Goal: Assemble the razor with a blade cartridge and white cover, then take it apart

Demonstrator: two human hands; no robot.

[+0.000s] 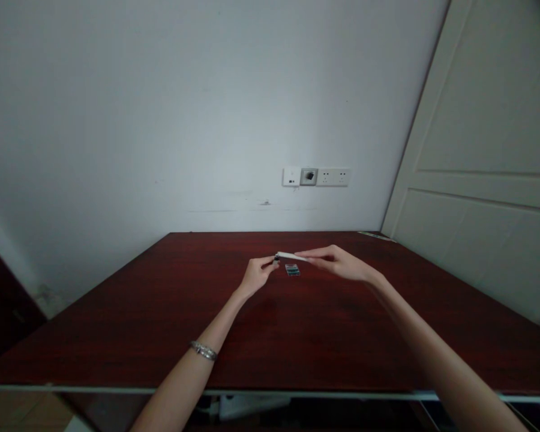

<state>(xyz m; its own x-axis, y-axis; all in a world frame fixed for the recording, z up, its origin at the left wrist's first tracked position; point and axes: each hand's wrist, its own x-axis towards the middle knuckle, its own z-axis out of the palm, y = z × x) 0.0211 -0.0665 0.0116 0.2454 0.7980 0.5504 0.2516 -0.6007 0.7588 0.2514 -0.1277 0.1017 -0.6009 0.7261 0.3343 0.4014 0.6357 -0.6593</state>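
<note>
My left hand [255,276] pinches a small upright object [276,260] with a dark top and a paler lower part; it is too small to name. A thin white flat strip [288,255] is held between the thumb and fingers of my right hand [335,262]. The strip's left end meets or nearly meets the dark top; whether they touch, I cannot tell. Between my hands, on the dark red tabletop [270,336], lies a small flat rectangular piece [292,270] with teal and clear bands.
Behind the table rises a white wall with a row of sockets and switches [317,177]. A pale panelled door [486,198] stands along the right side. A light strip [375,236] lies at the far right corner. White items [252,406] sit below the front edge.
</note>
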